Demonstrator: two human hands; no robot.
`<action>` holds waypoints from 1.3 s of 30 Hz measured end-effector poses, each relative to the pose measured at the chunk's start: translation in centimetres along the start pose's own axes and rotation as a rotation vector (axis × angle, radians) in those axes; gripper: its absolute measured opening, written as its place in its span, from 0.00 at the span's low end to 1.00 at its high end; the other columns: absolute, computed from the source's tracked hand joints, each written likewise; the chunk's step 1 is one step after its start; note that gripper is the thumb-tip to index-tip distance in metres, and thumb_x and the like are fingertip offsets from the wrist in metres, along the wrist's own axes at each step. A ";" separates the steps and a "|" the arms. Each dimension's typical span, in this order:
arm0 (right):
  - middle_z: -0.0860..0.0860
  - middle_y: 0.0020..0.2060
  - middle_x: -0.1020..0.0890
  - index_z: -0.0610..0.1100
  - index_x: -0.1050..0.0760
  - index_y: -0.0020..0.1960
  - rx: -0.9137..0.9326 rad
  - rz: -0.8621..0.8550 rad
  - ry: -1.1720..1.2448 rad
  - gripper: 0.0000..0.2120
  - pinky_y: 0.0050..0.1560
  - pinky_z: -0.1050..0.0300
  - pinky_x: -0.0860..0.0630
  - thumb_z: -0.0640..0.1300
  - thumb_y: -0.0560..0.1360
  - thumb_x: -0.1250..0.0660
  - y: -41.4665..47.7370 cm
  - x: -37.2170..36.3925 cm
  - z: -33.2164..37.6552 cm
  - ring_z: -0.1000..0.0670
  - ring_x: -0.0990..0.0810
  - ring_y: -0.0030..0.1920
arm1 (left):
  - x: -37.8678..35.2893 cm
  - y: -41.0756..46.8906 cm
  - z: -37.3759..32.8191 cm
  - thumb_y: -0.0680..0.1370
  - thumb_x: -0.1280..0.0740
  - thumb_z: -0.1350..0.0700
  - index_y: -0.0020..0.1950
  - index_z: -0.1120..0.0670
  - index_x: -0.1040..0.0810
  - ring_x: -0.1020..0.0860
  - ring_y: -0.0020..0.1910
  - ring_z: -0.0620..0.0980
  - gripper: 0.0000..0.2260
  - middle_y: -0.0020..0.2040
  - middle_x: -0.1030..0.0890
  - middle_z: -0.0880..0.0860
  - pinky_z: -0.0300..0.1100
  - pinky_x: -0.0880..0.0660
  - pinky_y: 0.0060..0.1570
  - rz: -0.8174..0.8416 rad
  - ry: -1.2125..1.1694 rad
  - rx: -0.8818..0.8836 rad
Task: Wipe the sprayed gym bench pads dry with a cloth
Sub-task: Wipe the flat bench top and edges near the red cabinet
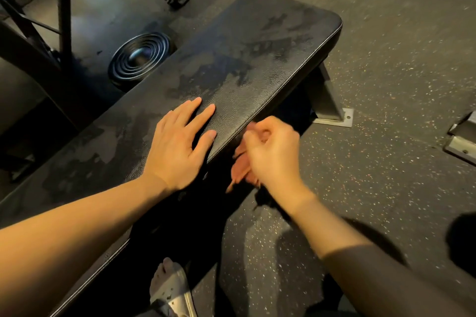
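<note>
From the head view: the left hand [180, 144] lies flat on the bench pad [257, 46], fingers straight, pressing down and grasping nothing. Just off its thumb side, over the pad's near edge, the right hand [270, 152] is clenched around a reddish cloth [240, 170]. It's blurred, but the cloth hangs bunched below the knuckles, beside the pad's side face rather than on top. Beyond the left fingertips, patchy wet smears run to the pad's rounded far end, and more sit behind the left wrist, so I'd judge there's plenty left to dry.

To do it well, bring the cloth up onto the top and spread it under the palm so more fabric meets the vinyl. Then pull long overlapping strokes away from the bracing hand, finishing along the stitched seam and the side. Wipe the spot under the left hand too. Far past both hands, a weight plate [140, 58] lies on the floor [386, 85].
</note>
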State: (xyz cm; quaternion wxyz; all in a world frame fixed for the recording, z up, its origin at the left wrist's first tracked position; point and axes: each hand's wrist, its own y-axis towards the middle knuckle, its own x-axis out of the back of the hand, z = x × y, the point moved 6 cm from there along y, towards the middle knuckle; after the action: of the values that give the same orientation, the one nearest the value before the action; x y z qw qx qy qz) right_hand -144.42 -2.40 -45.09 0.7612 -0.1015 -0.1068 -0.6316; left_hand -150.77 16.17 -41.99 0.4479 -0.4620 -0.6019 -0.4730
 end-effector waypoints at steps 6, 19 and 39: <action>0.53 0.34 0.15 0.47 0.18 0.41 -0.079 -0.022 0.000 0.03 0.47 0.53 0.20 0.43 0.72 0.29 2.1 1.2 -1.1 0.52 0.16 0.39 | 0.2 0.0 0.0 0.84 0.48 0.40 0.80 0.45 0.34 0.38 0.79 0.52 0.25 0.80 0.36 0.50 0.60 0.40 0.75 0.004 0.008 0.001; 0.56 0.37 0.17 0.45 0.21 0.44 -0.063 -0.157 -0.005 0.02 0.51 0.49 0.22 0.43 0.75 0.30 2.9 2.2 -1.2 0.54 0.18 0.41 | 0.4 -0.1 -0.2 0.84 0.49 0.39 0.80 0.44 0.34 0.39 0.80 0.51 0.25 0.80 0.36 0.49 0.59 0.40 0.76 0.007 0.019 0.017; 0.47 0.49 0.15 0.38 0.27 0.55 -0.203 -0.049 0.554 0.10 0.46 0.54 0.17 0.29 0.77 0.33 0.1 1.4 -1.3 0.50 0.13 0.45 | 0.2 -0.1 0.0 0.84 0.48 0.40 0.80 0.44 0.34 0.40 0.80 0.51 0.24 0.80 0.36 0.49 0.58 0.42 0.76 -0.001 0.010 0.026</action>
State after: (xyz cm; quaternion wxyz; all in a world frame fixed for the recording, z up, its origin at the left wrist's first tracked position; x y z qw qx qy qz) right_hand -144.00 -4.06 -45.89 0.7318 0.0018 0.1666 -0.6609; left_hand -150.93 16.14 -41.80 0.4565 -0.4534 -0.6060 -0.4677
